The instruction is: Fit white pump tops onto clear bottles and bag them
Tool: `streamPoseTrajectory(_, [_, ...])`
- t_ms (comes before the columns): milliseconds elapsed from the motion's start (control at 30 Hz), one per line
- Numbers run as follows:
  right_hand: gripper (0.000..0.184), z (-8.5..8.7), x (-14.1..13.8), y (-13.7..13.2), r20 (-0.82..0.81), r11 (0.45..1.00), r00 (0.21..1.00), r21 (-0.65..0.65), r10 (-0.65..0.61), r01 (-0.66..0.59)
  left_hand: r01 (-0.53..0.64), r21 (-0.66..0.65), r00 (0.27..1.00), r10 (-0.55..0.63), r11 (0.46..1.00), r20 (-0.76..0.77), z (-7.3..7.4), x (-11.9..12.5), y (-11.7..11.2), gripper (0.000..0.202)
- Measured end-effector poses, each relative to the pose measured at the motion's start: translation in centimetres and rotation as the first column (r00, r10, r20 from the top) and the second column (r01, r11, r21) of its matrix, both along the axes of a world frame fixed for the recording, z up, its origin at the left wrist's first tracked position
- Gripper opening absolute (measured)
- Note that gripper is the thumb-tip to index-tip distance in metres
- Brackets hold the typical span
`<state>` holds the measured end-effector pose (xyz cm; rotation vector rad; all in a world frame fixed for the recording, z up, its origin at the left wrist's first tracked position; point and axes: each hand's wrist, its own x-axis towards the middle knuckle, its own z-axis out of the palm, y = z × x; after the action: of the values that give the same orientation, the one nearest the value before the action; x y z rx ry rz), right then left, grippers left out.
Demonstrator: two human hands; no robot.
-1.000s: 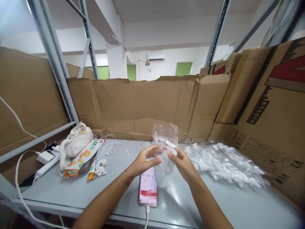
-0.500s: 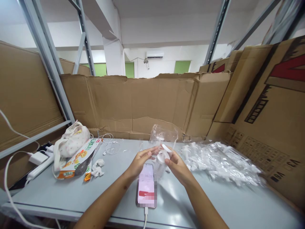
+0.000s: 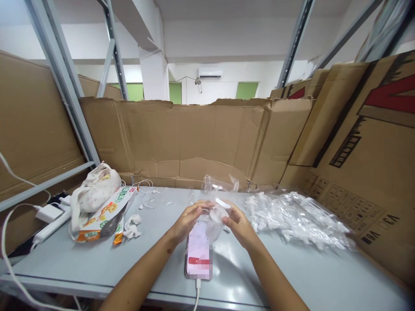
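Above the phone I hold a clear plastic cylinder [image 3: 214,225] with a white disc at its upper end; it looks like a large syringe, tilted with that end up. My right hand [image 3: 238,222] grips it near the top, thumb on the near side. My left hand [image 3: 189,220] is curled against its left side, fingertips close to the white disc, partly hiding the contact. Directly below lies a phone [image 3: 198,250] with a lit screen and a white cable. Behind my hands stands a crumpled clear plastic bag [image 3: 222,183].
On the right, clear bags [image 3: 298,220] hold several white plastic parts. To the left are a white cloth bag [image 3: 97,188], a snack box [image 3: 108,214], crumpled tissue [image 3: 132,226], earphones [image 3: 151,198] and a power strip [image 3: 52,226]. A cardboard wall [image 3: 194,138] borders the grey table [image 3: 155,263].
The syringe-like cylinder and both hands have shifted slightly left. The white disc has tipped a little. The view has moved slightly.
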<state>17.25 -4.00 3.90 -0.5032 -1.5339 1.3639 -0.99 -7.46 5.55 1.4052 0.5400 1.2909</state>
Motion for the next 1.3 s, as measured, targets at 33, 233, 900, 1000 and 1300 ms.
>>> streamPoseTrajectory(33, [0.048,-0.1,0.0,0.0,0.01,1.0,1.0,-0.003,-0.009,0.01,-0.005,0.015,1.0,0.005,1.0,-0.013,-0.1,0.0,0.0,0.033])
streamPoseTrajectory(233, [0.04,-0.6,0.1,0.5,0.007,0.993,0.994,-0.048,-0.111,0.112,-0.112,0.133,0.968,0.138,0.985,-0.207,-0.1,0.0,-0.7,0.039])
streamPoseTrajectory(900, [0.028,-0.5,-0.5,-0.1,-0.013,0.925,0.928,0.079,-0.372,0.372,-0.118,-0.018,0.988,0.115,0.993,-0.107,-0.2,0.5,-1.5,0.04])
streamPoseTrajectory(1000, [0.028,-0.4,-0.3,-0.1,-0.059,0.958,0.956,0.006,-0.287,0.288,-0.078,-0.04,0.992,0.074,0.996,-0.103,-0.2,0.6,-1.4,0.042])
streamPoseTrajectory(1300, [0.066,-0.5,-0.4,-0.8,-0.115,0.971,0.975,-0.125,0.189,-0.203,-0.184,0.025,0.98,0.185,0.983,-0.073,1.3,1.4,-1.3,0.043])
